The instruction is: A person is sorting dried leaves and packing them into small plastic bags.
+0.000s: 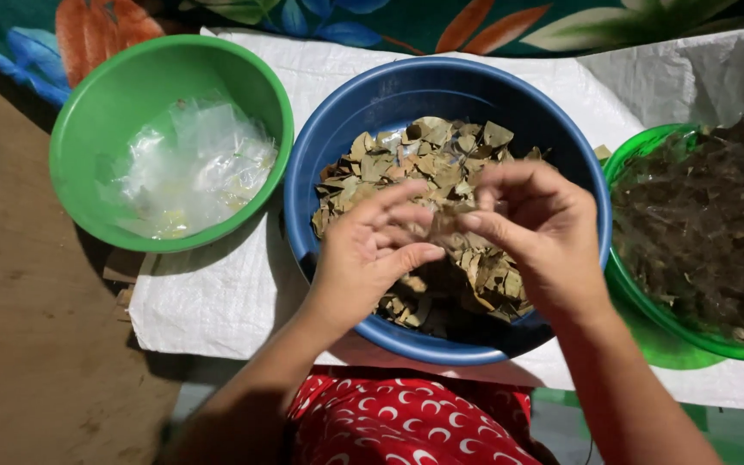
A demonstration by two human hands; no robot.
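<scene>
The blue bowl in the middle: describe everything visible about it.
The blue bowl is round, deep and smooth, plastic by its look, with a rolled rim. It stands upright on a white woven sheet, between a green bowl of clear wrappers and a green basket of dark leaves. It holds a heap of dry, pale brown leaves. The left hand and right hand hover over it, fingertips pinching a leaf together.

Clear, crumpled plastic wrappers (189, 168) fill the green bowl (96, 95) at the left.
</scene>
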